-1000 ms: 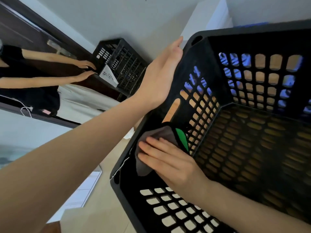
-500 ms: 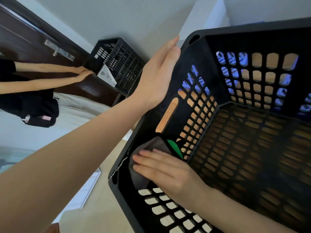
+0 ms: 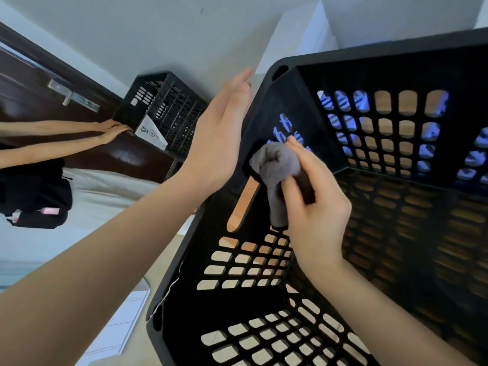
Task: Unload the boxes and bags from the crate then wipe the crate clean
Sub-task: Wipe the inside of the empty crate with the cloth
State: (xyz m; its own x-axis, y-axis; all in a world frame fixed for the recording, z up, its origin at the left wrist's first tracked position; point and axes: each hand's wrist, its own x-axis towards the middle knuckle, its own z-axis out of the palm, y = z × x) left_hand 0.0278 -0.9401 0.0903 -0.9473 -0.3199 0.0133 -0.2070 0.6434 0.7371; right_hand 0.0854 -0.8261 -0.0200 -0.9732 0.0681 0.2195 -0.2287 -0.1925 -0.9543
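Note:
A black slotted plastic crate (image 3: 369, 62) fills the right of the view, tipped so that I look into it; nothing lies inside. My left hand (image 3: 216, 136) presses flat against the outside of its left wall, fingers straight. My right hand (image 3: 314, 204) is inside the crate and grips a bunched grey cloth (image 3: 274, 170) against the inner left wall, just above the long handle slot (image 3: 243, 204).
A mirror on the left reflects a second black crate (image 3: 163, 114) and two forearms (image 3: 79, 130). A dark wooden door with a metal handle (image 3: 71, 97) stands at far left. A black bag (image 3: 34, 199) lies on a pale surface below it.
My right hand has lifted the cloth from the lower corner of the left wall up to the handle slot and bunched it. The left hand stays flat on the outside.

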